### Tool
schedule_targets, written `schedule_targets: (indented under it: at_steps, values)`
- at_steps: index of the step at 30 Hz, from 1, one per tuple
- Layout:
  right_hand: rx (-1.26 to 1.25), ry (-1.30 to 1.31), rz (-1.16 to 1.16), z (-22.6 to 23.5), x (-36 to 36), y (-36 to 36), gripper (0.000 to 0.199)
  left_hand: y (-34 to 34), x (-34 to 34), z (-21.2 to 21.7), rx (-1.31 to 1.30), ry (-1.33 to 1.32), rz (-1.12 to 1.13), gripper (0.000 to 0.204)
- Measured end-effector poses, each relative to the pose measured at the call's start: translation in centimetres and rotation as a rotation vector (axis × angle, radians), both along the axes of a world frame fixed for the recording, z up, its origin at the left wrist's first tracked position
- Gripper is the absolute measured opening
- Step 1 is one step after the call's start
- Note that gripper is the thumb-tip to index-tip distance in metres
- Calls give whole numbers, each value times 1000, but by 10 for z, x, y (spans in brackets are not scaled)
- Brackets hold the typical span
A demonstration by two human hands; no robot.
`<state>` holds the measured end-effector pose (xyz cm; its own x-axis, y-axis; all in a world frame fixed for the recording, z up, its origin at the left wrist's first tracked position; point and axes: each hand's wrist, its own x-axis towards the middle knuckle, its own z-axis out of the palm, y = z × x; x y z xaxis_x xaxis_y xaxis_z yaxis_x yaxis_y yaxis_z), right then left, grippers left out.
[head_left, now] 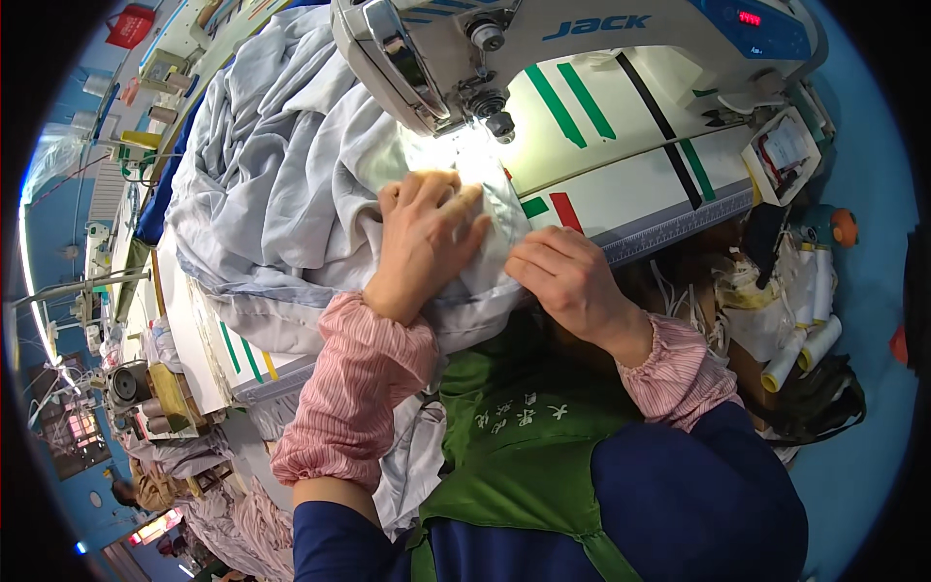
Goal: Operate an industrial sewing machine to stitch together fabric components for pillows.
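Note:
A large heap of pale grey fabric (281, 175) covers the left of the sewing table and runs under the lit needle area of a white sewing machine (582, 48). My left hand (427, 233) lies on the fabric just in front of the needle, fingers spread and pressing it flat. At the cloth's right edge, my right hand (567, 281) pinches the fabric between thumb and fingers. The needle and presser foot are washed out by the lamp's glare. Part of the cloth hangs over the table's front edge towards my green apron (524, 427).
A ruler strip (669, 225) edges the table, with coloured tape strips (567, 107) on its top. At the right stand a small white box (782, 150) and several white thread spools (819, 344). Other machines and a person (150, 485) are at the far left.

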<state>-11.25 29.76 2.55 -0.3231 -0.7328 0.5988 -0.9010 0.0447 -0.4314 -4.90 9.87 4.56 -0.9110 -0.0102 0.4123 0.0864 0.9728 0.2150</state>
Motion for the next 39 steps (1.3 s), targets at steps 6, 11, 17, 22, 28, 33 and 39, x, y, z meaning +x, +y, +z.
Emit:
schedule_targets:
  at_steps: [6,11,17,22,28,33,39]
  values:
    - [46,6,-4,-2,-19,-20,15,-32,-21,-15,-108,147,-38,22]
    - [31,32,-20,-3,-29,-34,16,-45,-26,-7,-271,114,47,13]
    - [37,23,-45,-4,-29,-32,19,-6,-1,8,-189,-43,-125,21]
    - [53,14,-25,0,-34,-38,20,-15,-8,-7,-94,63,-67,21]
    - [71,26,-32,-2,-40,-50,18,-37,-18,-10,-119,97,-60,20]
    - [138,49,119,6,-26,-28,22,-17,-10,9,-85,-12,-227,10]
    - [109,13,138,1,-16,-3,23,5,22,14,21,-169,-171,10]
